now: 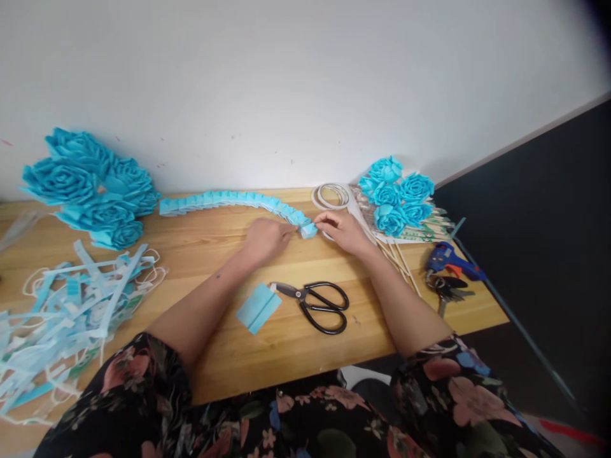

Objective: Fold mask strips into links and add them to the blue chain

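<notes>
A long curved row of overlapping light-blue folded pieces (229, 198) lies along the back of the table. At its right end is a small pale-blue piece (309, 230), between my two hands. My left hand (270, 240) is closed, its fingertips at the left side of that end. My right hand (346, 230) pinches the end from the right, thumb and forefinger together. Closer to me lies a loose blue fabric square (258, 308). Black-handled scissors (305, 299) rest beside it, blades toward its upper corner.
Big blue fabric roses (90, 184) stand at left above a heap of mask scraps and ear loops (71, 312). Rolls of white tape (333, 196), smaller blue roses (396, 194), wooden sticks (403, 261), a blue glue gun (451, 261) and keys (446, 289) lie at right.
</notes>
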The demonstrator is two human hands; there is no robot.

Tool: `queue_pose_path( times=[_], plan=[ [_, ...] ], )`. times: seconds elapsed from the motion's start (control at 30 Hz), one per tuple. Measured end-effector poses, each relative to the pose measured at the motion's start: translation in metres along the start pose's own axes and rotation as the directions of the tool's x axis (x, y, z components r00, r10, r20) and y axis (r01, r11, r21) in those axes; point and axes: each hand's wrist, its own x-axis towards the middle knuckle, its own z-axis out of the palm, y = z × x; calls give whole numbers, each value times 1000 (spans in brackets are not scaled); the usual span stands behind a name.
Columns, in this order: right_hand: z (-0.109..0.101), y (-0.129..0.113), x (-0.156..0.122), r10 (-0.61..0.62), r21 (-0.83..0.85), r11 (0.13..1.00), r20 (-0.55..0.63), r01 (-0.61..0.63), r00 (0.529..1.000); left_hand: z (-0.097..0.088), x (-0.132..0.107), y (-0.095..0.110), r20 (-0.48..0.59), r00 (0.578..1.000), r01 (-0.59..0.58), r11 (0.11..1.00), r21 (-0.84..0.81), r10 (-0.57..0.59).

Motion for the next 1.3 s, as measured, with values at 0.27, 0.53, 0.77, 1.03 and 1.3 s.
queue_pose_path(
  times=[0.27, 0.53, 0.77, 1.03, 1.3],
  plan=[
    [7, 3, 2, -9, -79, 997, -52, 4, 999, 3, 1, -2, -12, 1000, -13, 1000, 4, 13],
    [11, 4, 3, -57, -176, 983, -51, 47, 997, 4, 1, -3, -20, 1000, -10, 1000, 10, 10],
    [11, 6, 4, -94, -205, 975, -41, 83, 995, 3, 1, -2, -9, 1000, -4, 1000, -2, 4],
    [10, 4, 3, -139, -240, 962, -31, 128, 990, 3, 1, -1, -8, 1000, -3, 1000, 2, 3],
    [12, 4, 3, -194, -355, 917, 7, 184, 981, 0, 0, 0, -10, 1000, -9, 1000, -20, 9]
  ],
)
